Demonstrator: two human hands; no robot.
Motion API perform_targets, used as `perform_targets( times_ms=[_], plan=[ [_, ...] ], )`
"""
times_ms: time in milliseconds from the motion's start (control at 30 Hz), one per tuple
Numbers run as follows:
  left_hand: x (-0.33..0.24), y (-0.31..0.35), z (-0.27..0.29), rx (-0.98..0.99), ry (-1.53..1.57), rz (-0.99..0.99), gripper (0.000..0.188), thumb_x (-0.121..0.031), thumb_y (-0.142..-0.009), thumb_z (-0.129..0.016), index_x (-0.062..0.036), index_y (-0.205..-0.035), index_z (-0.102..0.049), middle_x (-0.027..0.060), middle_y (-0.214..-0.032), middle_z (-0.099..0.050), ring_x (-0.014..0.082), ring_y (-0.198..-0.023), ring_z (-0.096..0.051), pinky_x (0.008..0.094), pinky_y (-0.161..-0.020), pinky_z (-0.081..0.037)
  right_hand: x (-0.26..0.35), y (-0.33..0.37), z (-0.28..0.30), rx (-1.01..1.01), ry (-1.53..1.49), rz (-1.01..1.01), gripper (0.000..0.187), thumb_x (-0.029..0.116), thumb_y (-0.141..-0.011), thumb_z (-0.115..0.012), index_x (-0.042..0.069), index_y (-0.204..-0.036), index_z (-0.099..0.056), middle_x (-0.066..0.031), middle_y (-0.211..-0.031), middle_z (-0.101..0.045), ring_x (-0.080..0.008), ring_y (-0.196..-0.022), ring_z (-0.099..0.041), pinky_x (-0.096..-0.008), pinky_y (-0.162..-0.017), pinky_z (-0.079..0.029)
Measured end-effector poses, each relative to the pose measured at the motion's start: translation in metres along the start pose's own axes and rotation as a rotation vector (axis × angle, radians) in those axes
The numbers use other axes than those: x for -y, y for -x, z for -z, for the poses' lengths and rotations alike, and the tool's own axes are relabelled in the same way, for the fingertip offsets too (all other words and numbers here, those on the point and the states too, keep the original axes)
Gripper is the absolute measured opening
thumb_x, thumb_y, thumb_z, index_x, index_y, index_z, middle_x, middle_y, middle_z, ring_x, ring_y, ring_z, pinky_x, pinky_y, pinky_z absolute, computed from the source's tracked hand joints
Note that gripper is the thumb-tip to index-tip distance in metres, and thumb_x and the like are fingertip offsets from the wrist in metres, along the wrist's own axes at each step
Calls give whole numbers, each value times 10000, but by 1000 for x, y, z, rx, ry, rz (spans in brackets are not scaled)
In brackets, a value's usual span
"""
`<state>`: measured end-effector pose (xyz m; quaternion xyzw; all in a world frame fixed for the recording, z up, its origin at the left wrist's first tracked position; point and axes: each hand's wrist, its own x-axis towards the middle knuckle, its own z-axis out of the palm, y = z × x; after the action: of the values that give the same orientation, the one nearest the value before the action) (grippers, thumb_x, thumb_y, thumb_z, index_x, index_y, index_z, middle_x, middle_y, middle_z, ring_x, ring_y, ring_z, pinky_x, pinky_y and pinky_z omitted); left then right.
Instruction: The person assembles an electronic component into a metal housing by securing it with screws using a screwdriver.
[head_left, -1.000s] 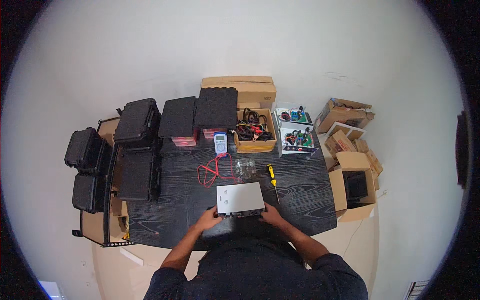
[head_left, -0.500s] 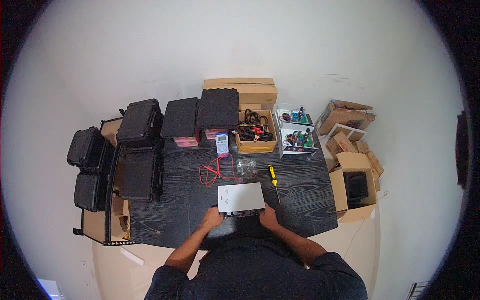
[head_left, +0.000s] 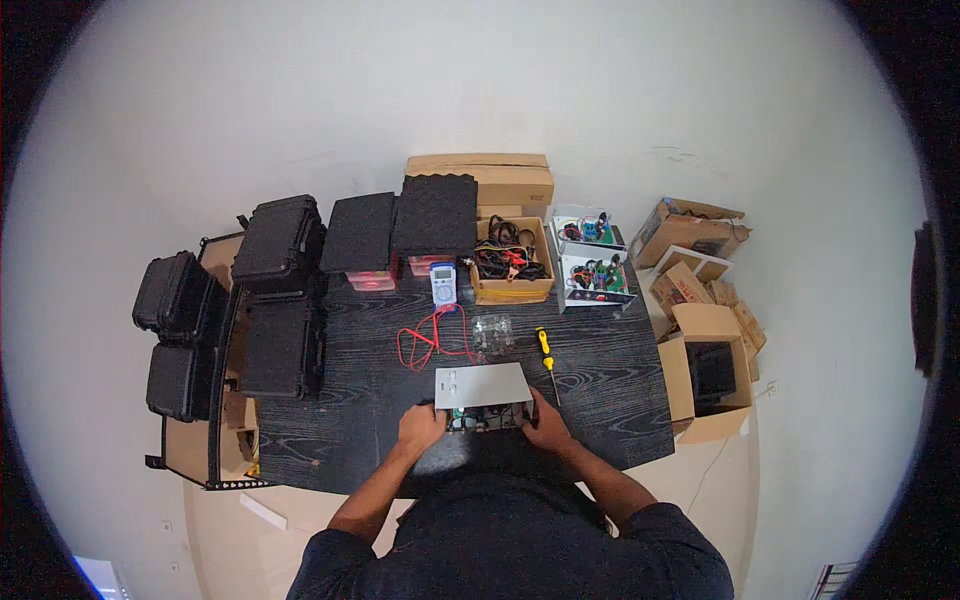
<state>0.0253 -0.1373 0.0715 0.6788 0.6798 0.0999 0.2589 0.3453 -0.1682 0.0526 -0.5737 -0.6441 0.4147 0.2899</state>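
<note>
In front of my body, a light-grey metal case sits at the near side of the dark table. Its flat top panel has a few small cutouts at the left. Below the panel's near edge the inside shows, with a green circuit board and dark wiring. My left hand grips the case's left side, and my right hand grips its right side; fingertips of both are partly hidden. A yellow-handled screwdriver lies right of the case. Beyond it lies a clear plastic bag of small parts.
A multimeter with red leads lies farther back. Behind are a cardboard box of cables, open cases with electronics, and foam-topped drawers. Black hard cases line the left; an open carton stands right.
The near edge of the grey panel has risen and more of the case's inside shows below it. Both hands have shifted slightly along the sides.
</note>
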Motion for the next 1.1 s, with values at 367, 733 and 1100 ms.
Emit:
perform_targets(
  times_ms=[367, 733, 1100],
  plan=[
    [17, 3, 19, 133, 87, -216, 377, -334, -869, -635, -11, -1038, -732, 233, -898, -738, 447, -844, -716, 537, -819, -577, -50, -54, -24, -127, 51, 314, 828, 34, -893, -633, 0, -1619, -237, -258, -1520, -492, -420, -1402, -492, -425, -1170, -381],
    [27, -29, -24, -1, 193, -240, 908, -206, -839, -732, -49, -1593, -252, 265, -1103, -711, 479, -979, -697, 528, -835, -573, -52, -56, -25, -222, 167, 465, 759, -42, -896, -590, -12, -1599, -306, -258, -1547, -463, -390, -1409, -503, -397, -1160, -394],
    [36, -48, -56, -194, 370, -303, 888, -1, -814, -653, -106, -1601, -255, 290, -990, -710, 526, -911, -675, 582, -800, -549, -36, -51, -42, -269, -84, 293, 855, -175, -810, -452, 33, -1623, -288, -224, -1501, -534, -302, -1416, -514, -363, -1140, -398]
  ],
)
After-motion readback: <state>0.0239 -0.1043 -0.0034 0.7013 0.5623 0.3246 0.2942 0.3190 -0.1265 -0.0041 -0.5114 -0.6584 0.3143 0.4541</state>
